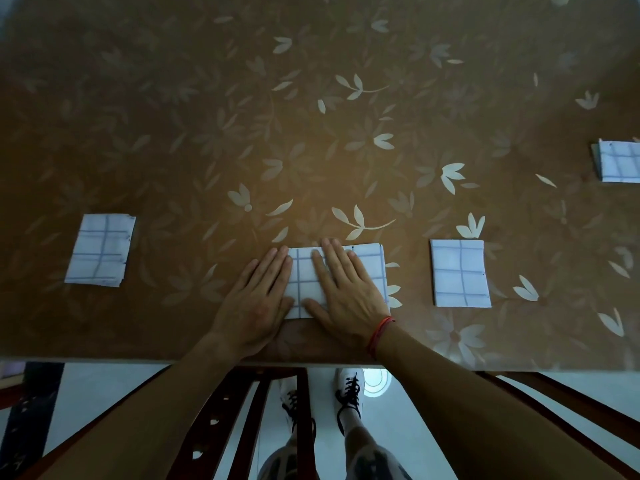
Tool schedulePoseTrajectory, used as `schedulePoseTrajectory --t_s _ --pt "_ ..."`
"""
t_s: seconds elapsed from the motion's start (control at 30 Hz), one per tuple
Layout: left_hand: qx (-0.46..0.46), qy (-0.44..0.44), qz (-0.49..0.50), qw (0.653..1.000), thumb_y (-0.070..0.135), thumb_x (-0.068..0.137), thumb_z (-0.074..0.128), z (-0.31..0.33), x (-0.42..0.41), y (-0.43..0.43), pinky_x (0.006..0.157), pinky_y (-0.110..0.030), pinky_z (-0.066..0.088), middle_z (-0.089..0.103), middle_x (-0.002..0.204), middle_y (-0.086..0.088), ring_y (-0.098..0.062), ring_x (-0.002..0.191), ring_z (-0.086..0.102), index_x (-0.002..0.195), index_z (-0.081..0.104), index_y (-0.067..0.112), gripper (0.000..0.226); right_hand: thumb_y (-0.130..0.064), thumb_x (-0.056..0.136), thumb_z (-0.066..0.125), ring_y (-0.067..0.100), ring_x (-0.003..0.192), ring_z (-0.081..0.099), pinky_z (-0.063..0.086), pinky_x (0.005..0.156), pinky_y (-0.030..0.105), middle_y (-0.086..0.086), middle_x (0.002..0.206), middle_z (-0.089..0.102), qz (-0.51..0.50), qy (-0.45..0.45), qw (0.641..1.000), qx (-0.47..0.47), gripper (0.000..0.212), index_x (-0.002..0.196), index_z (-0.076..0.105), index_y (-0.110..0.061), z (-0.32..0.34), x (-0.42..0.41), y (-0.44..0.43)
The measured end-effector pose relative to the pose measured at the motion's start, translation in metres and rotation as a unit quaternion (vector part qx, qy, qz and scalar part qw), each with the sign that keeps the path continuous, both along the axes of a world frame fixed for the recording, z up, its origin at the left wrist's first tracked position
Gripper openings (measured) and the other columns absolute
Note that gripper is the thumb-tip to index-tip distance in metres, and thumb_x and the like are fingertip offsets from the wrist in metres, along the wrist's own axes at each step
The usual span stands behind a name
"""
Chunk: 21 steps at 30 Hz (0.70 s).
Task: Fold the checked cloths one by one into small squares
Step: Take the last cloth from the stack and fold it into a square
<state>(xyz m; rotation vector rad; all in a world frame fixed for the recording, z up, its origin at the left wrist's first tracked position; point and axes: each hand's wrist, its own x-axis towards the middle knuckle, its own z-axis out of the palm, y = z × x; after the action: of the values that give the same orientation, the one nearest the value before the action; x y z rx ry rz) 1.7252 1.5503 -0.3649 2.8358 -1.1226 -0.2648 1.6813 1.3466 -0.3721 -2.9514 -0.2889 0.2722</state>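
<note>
Both flat, open palms press the checked cloth (337, 282), its long axis running sideways from left hand (258, 303) under right hand (346, 287).

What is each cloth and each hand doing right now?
Middle cloth: folded, pinned under both hands.
Left cloth: folded, lying alone.
Right cloth: folded, lying alone.
Far right cloth: folded, partly out of view.
Left hand: flat, pressing down.
Right hand: flat, pressing down.

Brown flower-patterned table (207, 116); wooden chair (242, 410) beneath.
</note>
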Motion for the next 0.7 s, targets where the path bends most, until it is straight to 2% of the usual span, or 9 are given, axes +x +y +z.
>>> schedulePoseTrajectory --t_s 0.13,0.3,0.47,0.6,0.7 --pt "0.006 0.004 0.004 1.0 0.04 0.103 0.016 0.001 0.0 0.0 0.117 -0.045 0.021 0.014 0.159 -0.015 -0.024 0.148 0.008 0.15 0.02 0.0 0.062 -0.065 0.097 0.019 0.028 0.15 0.001 0.011 0.122 0.045 0.016 0.162 0.004 -0.019 0.022 0.999 -0.043 0.084 0.155 0.009 -0.005 0.004 -0.016 -0.043" --pt "0.006 0.011 0.014 1.0 0.039 0.102 0.02 0.002 -0.001 -0.002 0.116 -0.044 0.022 0.016 0.159 -0.016 -0.025 0.148 0.009 0.149 0.022 0.0 0.061 -0.068 0.096 0.014 0.027 0.15 0.005 0.015 0.121 0.047 0.015 0.162 0.007 -0.045 0.046 0.996 -0.068 0.087 0.154 0.01 -0.003 0.011 -0.029 -0.073" --pt "0.006 0.019 0.023 1.0 0.039 0.102 0.019 0.005 -0.002 -0.004 0.117 -0.044 0.023 0.016 0.158 -0.015 -0.024 0.148 0.01 0.15 0.021 0.001 0.061 -0.066 0.096 0.019 0.03 0.149 0.012 0.019 0.12 0.049 0.018 0.16 0.014 -0.053 0.047 0.996 -0.056 0.087 0.153 0.017 0.0 0.016 -0.028 -0.068" --pt "0.01 0.021 0.041 0.999 0.038 0.099 0.022 0.008 -0.003 -0.008 0.116 -0.044 0.025 0.021 0.157 -0.014 -0.024 0.147 0.014 0.149 0.024 0.002 0.062 -0.067 0.088 0.037 0.035 0.142 0.032 0.027 0.117 0.05 0.019 0.155 0.031 -0.06 0.032 0.997 -0.035 0.089 0.149 0.03 -0.003 0.028 -0.017 -0.065" --pt "0.013 0.025 0.052 0.998 0.039 0.095 0.025 0.011 -0.004 -0.011 0.117 -0.042 0.023 0.02 0.158 -0.012 -0.023 0.147 0.014 0.149 0.024 0.003 0.065 -0.065 0.073 0.057 0.029 0.126 0.043 0.042 0.103 0.045 0.008 0.146 0.038 -0.063 0.039 0.997 0.017 0.091 0.147 0.029 -0.021 0.045 0.004 -0.066"
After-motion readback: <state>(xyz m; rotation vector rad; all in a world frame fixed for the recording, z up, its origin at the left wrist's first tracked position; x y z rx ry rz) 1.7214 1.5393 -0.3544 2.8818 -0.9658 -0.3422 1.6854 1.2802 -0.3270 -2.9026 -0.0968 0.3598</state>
